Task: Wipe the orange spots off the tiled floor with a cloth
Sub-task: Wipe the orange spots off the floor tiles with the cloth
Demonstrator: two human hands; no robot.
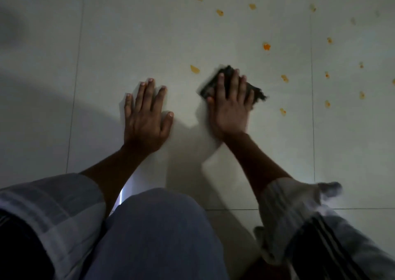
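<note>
right hand point(229, 102) flat, fingers straight, pressing dark cloth point(255, 91) onto tiled floor point(149, 34) to scrub. left hand point(147, 113) spread open on bare tile, likely bracing weight. nearest orange spot point(195, 69) just beside cloth; brightest spot point(266, 46) and others scattered beyond, unwiped.

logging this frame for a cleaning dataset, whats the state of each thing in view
left hand: flat on the floor, fingers straight and spread, holds nothing
right hand: pressed flat on the cloth, blurred
dark crumpled cloth: on the floor under the right hand
orange spots: many not yet wiped, scattered ahead and to the right
pale tiled floor: bare near the left hand
</note>
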